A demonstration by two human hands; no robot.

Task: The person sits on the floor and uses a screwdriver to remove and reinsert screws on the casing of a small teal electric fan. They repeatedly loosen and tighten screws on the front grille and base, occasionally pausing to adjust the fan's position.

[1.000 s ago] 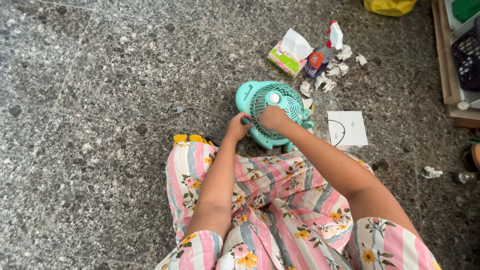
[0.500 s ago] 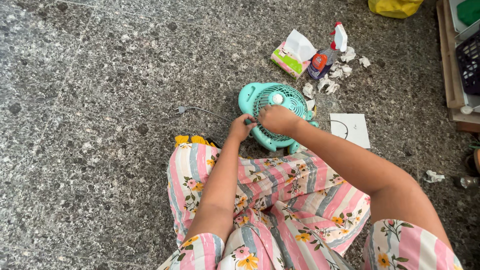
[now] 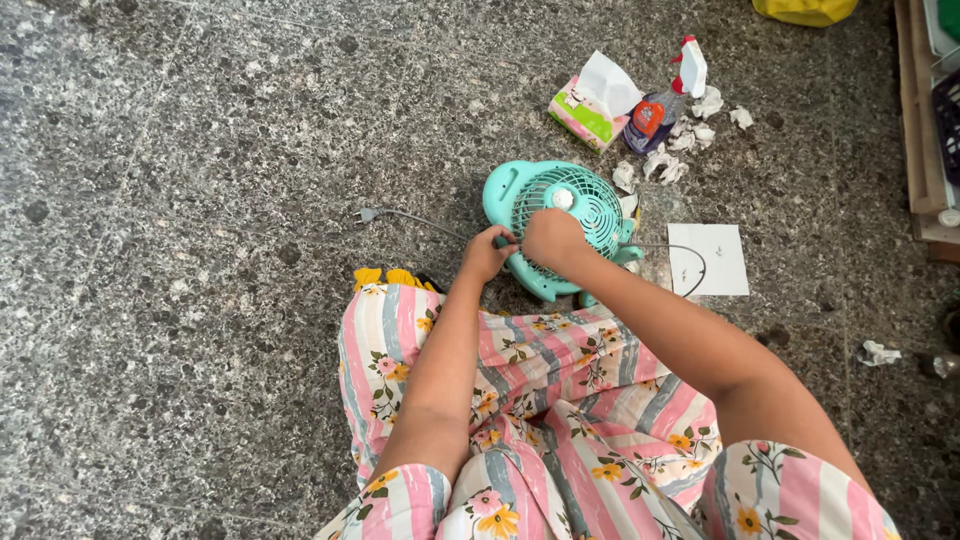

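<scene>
Hands meet at the near-left edge of a teal fan lying grille-up on the speckled stone floor, just past the person's knees. Left hand is curled, fingertips pinched at the rim where the grille meets the housing; can't tell if it grips anything small. Right hand lies over the grille w/ fingers bent down onto the wires, pressing or gripping the front guard. White hub shows in the grille centre. Fan's cord trails left across the floor, plug lying loose, not in a socket.

Beyond the fan: tissue box w/ a sheet sticking up, spray bottle lying beside it, crumpled tissues scattered between bottle and fan. White paper sheet lies flat right of the fan, a thin dark wire curving over it. Striped floral trousers fill the lower frame.
</scene>
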